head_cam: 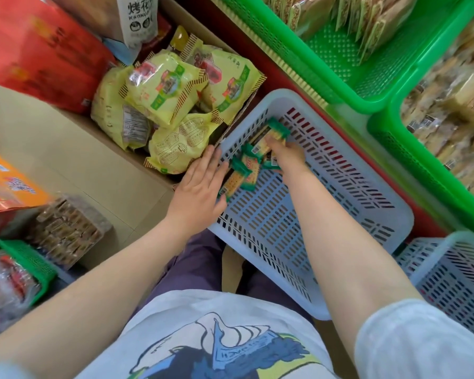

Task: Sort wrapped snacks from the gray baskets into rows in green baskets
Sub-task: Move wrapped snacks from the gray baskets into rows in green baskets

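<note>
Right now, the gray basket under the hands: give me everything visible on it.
The gray basket looks like pale gray-blue plastic, rectangular with rounded corners and a thick smooth rim; floor and walls are pierced with rows of slots. It sits tilted toward the person, near edge over their lap, below the green baskets. Only a few green-ended wrapped snacks remain at its far left corner. The right hand grips some of them inside; the left hand, fingers straight, rests at the left rim.

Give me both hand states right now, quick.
Left hand: open, fingers straight, resting at the gray basket rim beside the loose snacks.
Right hand: closed, gripping green-wrapped snacks inside the basket.
</note>
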`<control>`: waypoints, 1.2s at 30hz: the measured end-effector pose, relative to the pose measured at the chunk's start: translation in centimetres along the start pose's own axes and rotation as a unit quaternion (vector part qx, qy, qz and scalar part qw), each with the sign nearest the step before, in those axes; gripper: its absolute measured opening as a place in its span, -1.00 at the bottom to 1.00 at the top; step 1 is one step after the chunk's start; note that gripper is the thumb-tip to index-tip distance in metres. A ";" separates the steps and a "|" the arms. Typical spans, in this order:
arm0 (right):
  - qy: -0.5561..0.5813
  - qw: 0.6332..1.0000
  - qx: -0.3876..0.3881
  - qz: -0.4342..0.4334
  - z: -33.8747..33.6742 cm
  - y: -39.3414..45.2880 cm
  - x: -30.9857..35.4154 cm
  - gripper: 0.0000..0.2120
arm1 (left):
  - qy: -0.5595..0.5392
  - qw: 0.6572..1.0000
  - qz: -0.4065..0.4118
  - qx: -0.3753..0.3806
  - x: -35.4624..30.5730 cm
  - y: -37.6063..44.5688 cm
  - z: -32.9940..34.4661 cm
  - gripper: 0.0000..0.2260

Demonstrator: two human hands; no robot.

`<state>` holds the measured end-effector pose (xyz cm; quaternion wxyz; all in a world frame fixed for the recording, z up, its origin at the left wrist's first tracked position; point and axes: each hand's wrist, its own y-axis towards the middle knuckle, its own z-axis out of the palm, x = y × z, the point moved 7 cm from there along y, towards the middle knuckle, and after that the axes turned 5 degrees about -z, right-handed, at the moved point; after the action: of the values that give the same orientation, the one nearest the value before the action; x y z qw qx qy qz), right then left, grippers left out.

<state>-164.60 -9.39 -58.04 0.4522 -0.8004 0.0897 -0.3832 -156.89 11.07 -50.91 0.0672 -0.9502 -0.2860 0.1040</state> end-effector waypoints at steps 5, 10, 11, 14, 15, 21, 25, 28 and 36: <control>0.027 0.999 0.022 -0.026 -1.3 -2.9 -0.7 -0.38 | -0.048 0.998 -0.036 -0.026 -0.2 -1.8 -0.3 -0.48; -0.004 0.995 0.096 0.021 0.9 -5.6 -4.3 -0.52 | 0.009 0.997 -0.068 -0.040 0.4 -5.6 0.9 -0.45; -0.009 0.993 0.113 0.027 1.9 -6.1 -4.8 -0.48 | 0.016 0.996 -0.075 -0.044 0.6 -6.2 1.1 -0.44; -0.030 0.995 0.089 0.032 4.0 -6.6 -5.9 -0.16 | 0.023 0.992 -0.102 -0.066 1.2 -7.4 1.5 -0.49; -0.027 0.997 0.070 0.035 4.5 -6.6 -6.0 -0.12 | 0.023 0.991 -0.111 -0.072 1.4 -7.7 1.6 -0.51; -0.007 0.999 0.033 0.028 6.9 -6.9 -5.6 -0.15 | 0.014 0.990 -0.130 -0.053 1.5 -8.2 2.8 -0.40; -0.008 0.998 0.035 0.057 6.8 -6.6 -5.5 -0.13 | 0.004 0.991 -0.126 -0.053 1.7 -8.2 3.3 -0.37; -0.011 0.998 0.017 0.065 5.2 -6.1 -5.0 -0.11 | 0.002 0.991 -0.122 -0.047 1.9 -8.3 3.5 -0.36; -0.047 0.999 0.011 0.006 5.1 -5.2 -3.9 0.05 | -0.014 0.991 -0.129 -0.029 1.6 -8.2 4.1 -0.37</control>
<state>-164.83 -1.16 -57.52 0.4674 -0.8116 0.0691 -0.3437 -160.85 19.03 -53.64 0.0485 -0.9054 -0.4099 0.0995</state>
